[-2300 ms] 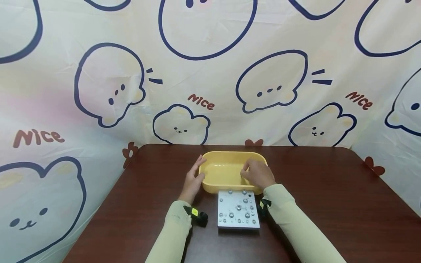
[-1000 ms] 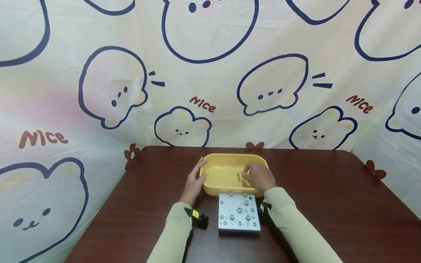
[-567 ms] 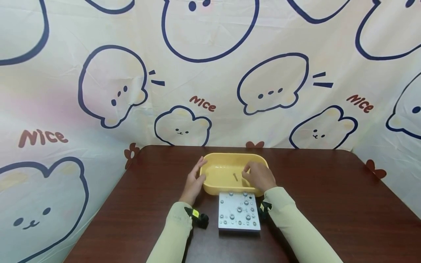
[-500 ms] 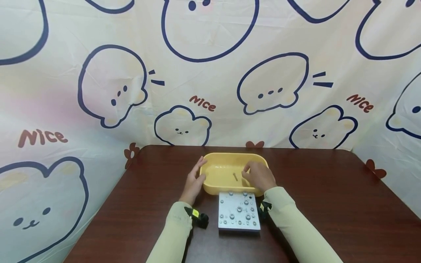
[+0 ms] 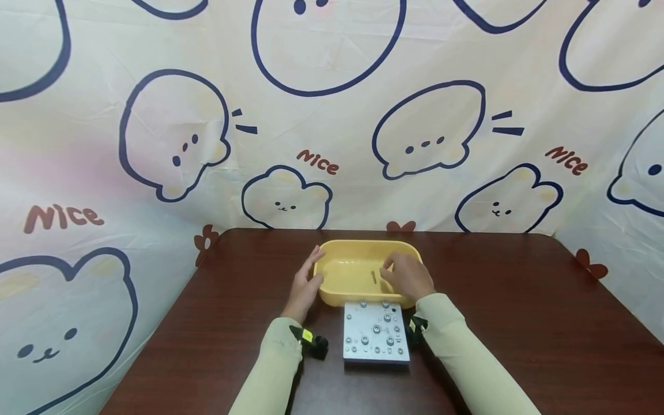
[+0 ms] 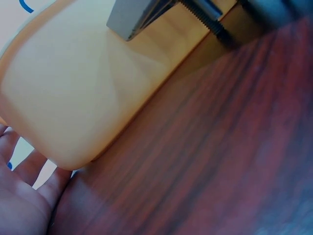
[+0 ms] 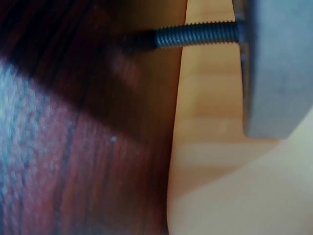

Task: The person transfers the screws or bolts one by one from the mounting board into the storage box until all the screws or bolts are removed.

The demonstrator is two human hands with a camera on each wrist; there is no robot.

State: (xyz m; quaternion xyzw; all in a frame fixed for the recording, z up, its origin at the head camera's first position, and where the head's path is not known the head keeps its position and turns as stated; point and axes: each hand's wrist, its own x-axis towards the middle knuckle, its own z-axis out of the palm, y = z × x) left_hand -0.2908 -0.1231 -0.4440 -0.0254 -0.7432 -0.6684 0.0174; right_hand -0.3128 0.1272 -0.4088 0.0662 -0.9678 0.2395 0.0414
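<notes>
A yellow tray (image 5: 368, 245) stands on the brown table. My left hand (image 5: 304, 289) rests against its left end, with fairly straight fingers along the outer wall; several fingers (image 6: 32, 166) show at the tray's corner in the left wrist view. My right hand (image 5: 408, 275) is over the right part of the tray, its bent index finger and thumb close together. Whether they hold anything is too small to tell. A small screw (image 5: 373, 277) is just left of those fingertips, apparently apart from them. The right hand is out of the right wrist view.
A silver metal plate (image 5: 376, 331) with several screws in its top stands directly in front of the tray. A threaded screw end (image 7: 198, 34) sticks out beneath it. A patterned cloth (image 5: 358, 132) hangs behind the table (image 5: 498, 323).
The screw came into view from beside the right fingertips, shifted left and tilted, then turned more upright and slightly back to the right. Both hands have stayed nearly still.
</notes>
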